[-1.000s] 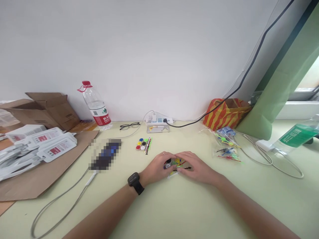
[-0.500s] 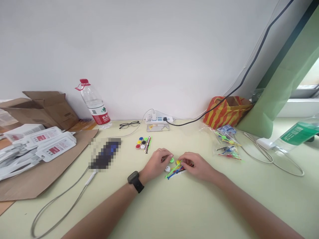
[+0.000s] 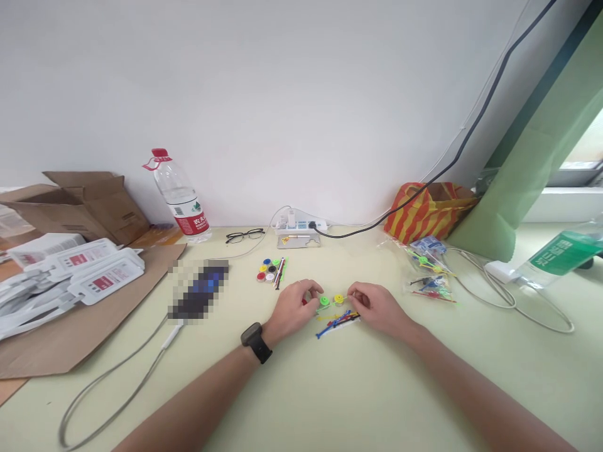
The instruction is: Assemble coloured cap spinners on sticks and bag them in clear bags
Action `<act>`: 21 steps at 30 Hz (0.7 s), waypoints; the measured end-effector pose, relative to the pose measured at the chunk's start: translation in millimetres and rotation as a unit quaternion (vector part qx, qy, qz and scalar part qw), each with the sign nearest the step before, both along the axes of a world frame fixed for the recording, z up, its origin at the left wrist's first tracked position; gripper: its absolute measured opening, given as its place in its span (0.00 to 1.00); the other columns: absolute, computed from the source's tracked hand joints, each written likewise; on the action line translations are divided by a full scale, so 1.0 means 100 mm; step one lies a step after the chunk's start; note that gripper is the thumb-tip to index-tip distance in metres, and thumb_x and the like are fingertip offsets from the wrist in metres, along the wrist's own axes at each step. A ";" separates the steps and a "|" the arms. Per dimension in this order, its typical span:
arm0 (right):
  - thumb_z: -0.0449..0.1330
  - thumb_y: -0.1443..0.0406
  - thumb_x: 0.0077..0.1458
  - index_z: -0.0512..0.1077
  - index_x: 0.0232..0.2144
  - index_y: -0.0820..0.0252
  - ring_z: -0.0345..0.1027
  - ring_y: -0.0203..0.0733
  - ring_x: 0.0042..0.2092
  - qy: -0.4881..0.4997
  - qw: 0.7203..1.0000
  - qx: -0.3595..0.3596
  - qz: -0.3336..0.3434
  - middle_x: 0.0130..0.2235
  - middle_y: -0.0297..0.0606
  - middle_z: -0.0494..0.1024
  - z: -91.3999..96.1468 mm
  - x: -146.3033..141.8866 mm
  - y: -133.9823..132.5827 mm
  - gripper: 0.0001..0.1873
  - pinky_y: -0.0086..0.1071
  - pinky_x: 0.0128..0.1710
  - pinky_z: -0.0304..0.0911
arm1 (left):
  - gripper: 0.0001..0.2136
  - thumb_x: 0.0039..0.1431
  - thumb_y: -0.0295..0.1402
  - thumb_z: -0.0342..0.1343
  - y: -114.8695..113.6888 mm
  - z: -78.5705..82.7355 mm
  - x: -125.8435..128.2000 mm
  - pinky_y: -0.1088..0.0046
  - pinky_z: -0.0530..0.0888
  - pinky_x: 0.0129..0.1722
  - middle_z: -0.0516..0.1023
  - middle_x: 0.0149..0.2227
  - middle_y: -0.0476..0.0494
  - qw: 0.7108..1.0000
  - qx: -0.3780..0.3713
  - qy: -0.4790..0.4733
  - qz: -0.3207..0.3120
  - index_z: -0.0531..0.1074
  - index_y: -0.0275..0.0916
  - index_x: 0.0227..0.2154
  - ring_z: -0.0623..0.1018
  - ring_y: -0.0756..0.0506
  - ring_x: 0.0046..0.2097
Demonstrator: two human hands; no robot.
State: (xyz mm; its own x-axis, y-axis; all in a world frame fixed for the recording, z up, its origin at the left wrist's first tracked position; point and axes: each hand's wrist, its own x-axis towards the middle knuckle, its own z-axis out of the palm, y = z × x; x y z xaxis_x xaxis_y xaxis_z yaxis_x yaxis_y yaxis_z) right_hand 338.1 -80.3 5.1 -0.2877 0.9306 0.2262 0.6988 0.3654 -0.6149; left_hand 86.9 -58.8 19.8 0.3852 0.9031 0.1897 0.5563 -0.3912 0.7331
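My left hand [image 3: 293, 309], with a black watch at the wrist, rests on the table with thumb and index finger apart. A red disc [image 3: 305, 300] shows partly between its fingers. Just right of its fingertips are a green disc [image 3: 324, 301] and a yellow disc [image 3: 338, 299]. My right hand [image 3: 379, 307] is closed in a pinch on a thin light-green plastic stick [image 3: 325, 308], which appears blurred beside the discs. Between the hands, nearer me, lies a small pile of coloured plastic sticks [image 3: 336, 322], blue, red, yellow and black.
Another set of coloured discs [image 3: 268, 270] and sticks [image 3: 280, 274] lies farther back. Behind are glasses [image 3: 245, 236] and a power strip [image 3: 301, 227]. A water bottle [image 3: 183, 201] stands left; bagged parts [image 3: 428, 273] and a striped bag [image 3: 419, 213] are right.
The light-green stick has left the pile and is now up by the discs. My right hand has shifted slightly right, and my left thumb and index finger have spread. The white disc is no longer visible.
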 end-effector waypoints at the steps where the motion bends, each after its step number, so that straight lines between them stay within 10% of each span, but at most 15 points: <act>1: 0.54 0.62 0.62 0.71 0.33 0.55 0.63 0.39 0.27 -0.001 1.000 -0.001 -0.004 0.25 0.30 0.71 0.00 0.00 0.00 0.08 0.32 0.30 0.57 | 0.14 0.54 0.27 0.51 0.00 0.00 0.00 0.70 0.69 0.33 0.80 0.36 0.48 1.000 -0.003 -0.006 -0.005 0.78 0.41 0.40 0.73 0.47 0.31; 21: 0.48 0.58 0.67 0.62 0.34 0.53 0.63 0.41 0.27 0.048 0.995 0.026 -0.085 0.25 0.29 0.69 -0.08 0.04 0.04 0.09 0.32 0.28 0.55 | 0.19 0.54 0.43 0.67 -0.05 -0.03 0.04 0.67 0.72 0.37 0.78 0.40 0.47 0.994 0.077 0.052 -0.048 0.74 0.45 0.46 0.76 0.43 0.39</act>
